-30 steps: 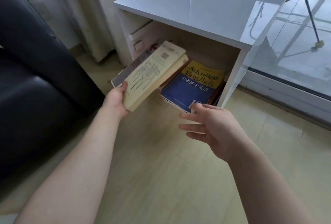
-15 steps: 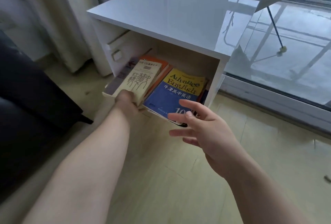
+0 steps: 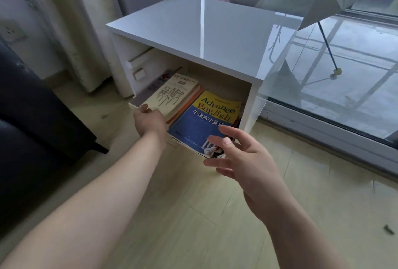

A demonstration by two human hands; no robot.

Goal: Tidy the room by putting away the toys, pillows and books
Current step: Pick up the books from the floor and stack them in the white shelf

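Cream book (image 3: 172, 96) lies flat on top of the left stack in the open compartment of the white cabinet (image 3: 193, 31). Long axis runs near-left to far-right; title end points far, into the compartment. Near end sticks out past the shelf front.

Left hand (image 3: 148, 120) sits at that near end, thumb on the near-left corner, fingers curled against the edge: grasping the book, which extends away from the grip toward the cabinet's back.

Grey book (image 3: 140, 98) and orange book (image 3: 187, 105) lie beneath it. Blue-and-yellow book (image 3: 206, 122) tops the right stack, near corner overhanging.

Right hand (image 3: 243, 161) hovers just near of that corner, fingers spread, holding nothing.

Dark sofa (image 3: 32, 118) at left.
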